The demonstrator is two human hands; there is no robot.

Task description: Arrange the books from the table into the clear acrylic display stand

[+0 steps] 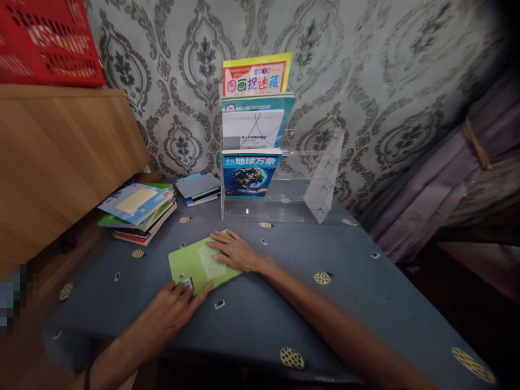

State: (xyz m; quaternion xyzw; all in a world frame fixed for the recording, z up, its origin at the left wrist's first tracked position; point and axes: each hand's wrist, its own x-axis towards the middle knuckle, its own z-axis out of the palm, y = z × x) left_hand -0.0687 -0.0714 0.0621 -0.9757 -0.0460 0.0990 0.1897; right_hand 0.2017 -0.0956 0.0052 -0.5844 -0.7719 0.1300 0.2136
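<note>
A thin green book (202,264) lies flat on the blue cloth-covered surface (365,281), back cover up it seems, with a pale block of print near its middle and a small red-and-white mark at its near corner. The right hand (235,252) rests palm down on the book's far half, fingers spread flat, its grip open and closed around nothing. The left hand (173,311) sits at the near corner, fingertips touching the edge; whether they pinch it is hard to tell. Behind stands a clear acrylic rack (320,173) holding three books, with a stack of books (138,211) to the left.
</note>
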